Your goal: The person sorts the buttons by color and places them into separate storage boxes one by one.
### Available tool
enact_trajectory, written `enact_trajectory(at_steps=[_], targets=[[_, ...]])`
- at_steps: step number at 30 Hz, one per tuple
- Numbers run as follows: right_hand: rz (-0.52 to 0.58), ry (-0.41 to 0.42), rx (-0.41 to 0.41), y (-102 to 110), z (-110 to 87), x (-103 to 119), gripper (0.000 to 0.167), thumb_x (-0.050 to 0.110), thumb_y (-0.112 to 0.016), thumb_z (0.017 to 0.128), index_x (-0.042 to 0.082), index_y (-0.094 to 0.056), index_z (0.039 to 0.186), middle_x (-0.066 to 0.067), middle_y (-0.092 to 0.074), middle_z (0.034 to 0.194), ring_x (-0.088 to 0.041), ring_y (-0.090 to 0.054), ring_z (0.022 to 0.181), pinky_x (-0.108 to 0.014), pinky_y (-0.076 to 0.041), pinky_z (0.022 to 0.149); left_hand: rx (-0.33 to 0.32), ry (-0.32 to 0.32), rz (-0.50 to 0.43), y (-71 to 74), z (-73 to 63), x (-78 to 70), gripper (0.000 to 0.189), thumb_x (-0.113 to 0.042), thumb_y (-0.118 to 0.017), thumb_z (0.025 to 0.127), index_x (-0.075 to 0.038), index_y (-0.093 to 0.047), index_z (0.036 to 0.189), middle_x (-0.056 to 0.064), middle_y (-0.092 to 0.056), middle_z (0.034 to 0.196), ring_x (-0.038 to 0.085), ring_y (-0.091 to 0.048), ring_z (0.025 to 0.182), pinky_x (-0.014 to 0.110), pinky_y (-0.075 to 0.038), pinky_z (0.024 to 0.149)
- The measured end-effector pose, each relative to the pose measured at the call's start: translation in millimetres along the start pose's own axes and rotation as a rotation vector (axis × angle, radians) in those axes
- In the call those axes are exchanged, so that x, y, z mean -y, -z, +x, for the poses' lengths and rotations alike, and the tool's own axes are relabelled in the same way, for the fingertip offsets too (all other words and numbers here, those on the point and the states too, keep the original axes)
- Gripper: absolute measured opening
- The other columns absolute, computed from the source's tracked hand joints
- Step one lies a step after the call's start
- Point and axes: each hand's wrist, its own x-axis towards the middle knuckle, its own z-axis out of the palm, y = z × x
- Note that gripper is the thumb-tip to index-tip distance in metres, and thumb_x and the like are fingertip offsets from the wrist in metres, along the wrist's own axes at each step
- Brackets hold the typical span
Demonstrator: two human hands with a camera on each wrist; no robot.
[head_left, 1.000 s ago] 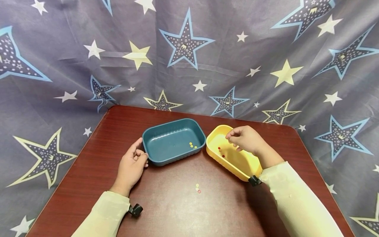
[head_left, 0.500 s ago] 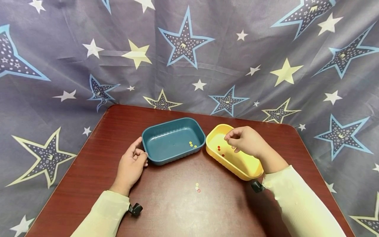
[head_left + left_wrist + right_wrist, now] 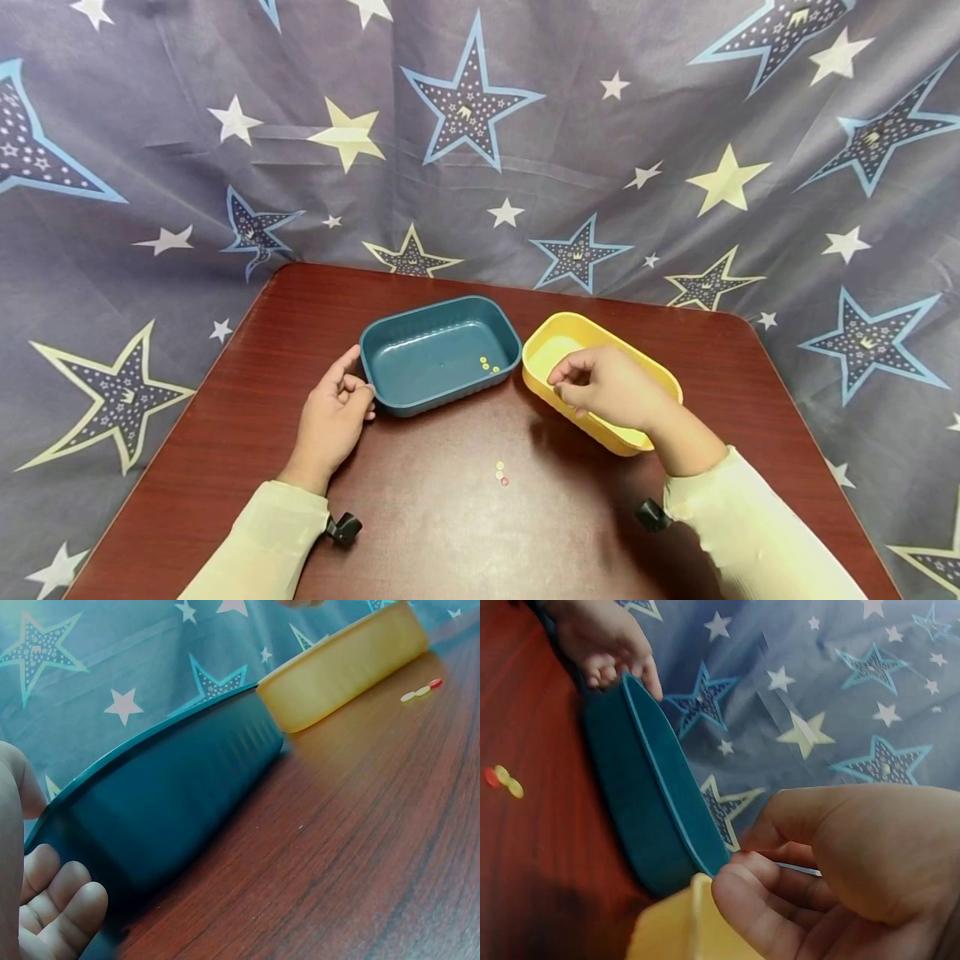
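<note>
My left hand (image 3: 335, 417) rests at the left end of a teal plastic box (image 3: 423, 398), fingers touching its outer wall and rim, some loosely curled. Inside that box lie three small yellow button-like discs (image 3: 483, 361). Over the near side of a yellow plastic box (image 3: 551, 327) hovers my right hand (image 3: 611, 387), thumb and forefinger close together. A tiny red spot shows between these fingertips in the right wrist view; I cannot tell if it is a held disc. The hand hides part of the yellow box's inside. Two yellow discs (image 3: 415, 694) and a red disc (image 3: 436, 683) lie together on the table.
The two boxes stand side by side, their ends nearly meeting, on a dark red wooden table (image 3: 435, 533). A grey curtain with stars (image 3: 570, 125) hangs behind the table and at its sides.
My right hand has moved left and towards me, from the middle of the yellow box to its near wall, now covering the red discs seen inside earlier. The left hand has stayed put.
</note>
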Motion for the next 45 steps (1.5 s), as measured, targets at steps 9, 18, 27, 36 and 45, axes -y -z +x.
enact_trajectory(at_steps=[9, 18, 27, 36, 45], targets=[[-0.005, 0.032, 0.063, -42, -10.9, 1, 0.017, 0.007, -0.068, 0.086, 0.023, -0.072, 0.089, 0.004, -0.068, 0.077, -0.015, -0.065, 0.057, -0.031, -0.058, 0.056, 0.002, -0.009, 0.015, 1.2, -1.7, -4.2, 0.06, -0.005, -0.059, 0.095, -0.012, -0.043, 0.152, 0.015, -0.06, 0.087, 0.04, -0.066, 0.077, 0.035, -0.06, 0.066], [-0.045, 0.097, 0.053, -69, -14.6, -8, 0.014, 0.006, -0.07, 0.083, 0.017, -0.074, 0.09, 0.011, -0.067, 0.072, -0.01, -0.063, 0.062, -0.027, -0.055, 0.056, -0.009, 0.008, 0.007, -1.3, 10.5, 30.8, 0.062, -0.01, -0.061, 0.095, -0.023, -0.043, 0.153, 0.012, -0.061, 0.088, 0.034, -0.067, 0.075, 0.034, -0.059, 0.065], [-0.125, 0.145, 0.062, -92, -15.0, -15, 0.01, 0.009, -0.073, 0.086, 0.017, -0.076, 0.092, 0.014, -0.068, 0.074, -0.006, -0.063, 0.067, -0.024, -0.053, 0.062, -0.009, 0.002, -0.012, -2.1, 12.8, 40.2, 0.062, -0.015, -0.063, 0.095, -0.031, -0.043, 0.152, 0.01, -0.06, 0.089, 0.027, -0.067, 0.074, 0.031, -0.059, 0.064], [-0.186, 0.179, 0.046, -107, -12.1, -23, 0.012, 0.009, -0.074, 0.085, 0.019, -0.077, 0.092, 0.014, -0.07, 0.081, 0.0, -0.062, 0.074, -0.022, -0.053, 0.068, -0.004, 0.007, 0.001, -0.9, 5.2, 13.2, 0.061, -0.006, -0.06, 0.094, -0.015, -0.043, 0.153, 0.014, -0.059, 0.087, 0.036, -0.066, 0.075, 0.029, -0.058, 0.063], [-0.2, 0.222, -0.001, -119, -10.0, -27, 0.012, 0.009, -0.075, 0.084, 0.017, -0.077, 0.093, 0.014, -0.067, 0.08, 0.001, -0.062, 0.072, -0.019, -0.052, 0.069, 0.0, 0.006, 0.001, 0.3, -0.4, -1.3, 0.061, -0.006, -0.06, 0.094, -0.013, -0.043, 0.152, 0.015, -0.06, 0.087, 0.036, -0.066, 0.075, 0.034, -0.059, 0.065]])
